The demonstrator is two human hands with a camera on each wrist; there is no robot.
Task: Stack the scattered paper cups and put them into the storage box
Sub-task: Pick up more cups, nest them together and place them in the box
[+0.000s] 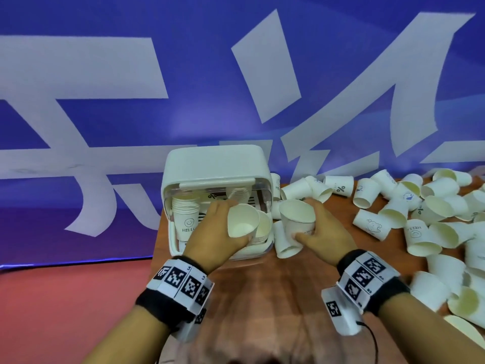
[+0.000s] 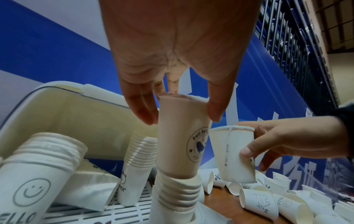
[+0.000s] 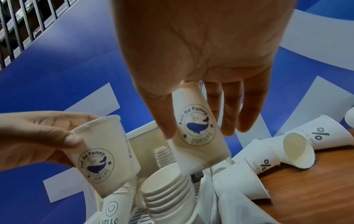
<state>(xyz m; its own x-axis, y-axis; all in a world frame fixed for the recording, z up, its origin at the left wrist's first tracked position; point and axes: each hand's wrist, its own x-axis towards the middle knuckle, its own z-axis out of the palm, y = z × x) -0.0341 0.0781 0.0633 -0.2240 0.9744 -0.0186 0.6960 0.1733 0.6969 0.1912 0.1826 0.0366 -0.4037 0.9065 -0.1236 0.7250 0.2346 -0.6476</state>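
The white storage box (image 1: 173, 179) stands with its lid up at the table's left end. Inside are a "HELLO" cup stack (image 1: 186, 219) and another stack (image 1: 237, 195) lying further back. My left hand (image 1: 225, 224) pinches a whale-print paper cup (image 2: 182, 144) by the rim over the box's front right. The cup's base meets the mouth of a cup stack (image 2: 176, 195). My right hand (image 1: 311, 222) grips a second whale-print cup (image 3: 199, 153) upright just right of the box. It is level with the left cup and apart from it.
Several loose paper cups (image 1: 388, 206) lie scattered over the right half of the wooden table (image 1: 275, 298), and some (image 1: 286, 243) lie against the box's right side. The table's left edge runs just left of the box. A blue banner (image 1: 131, 74) hangs behind.
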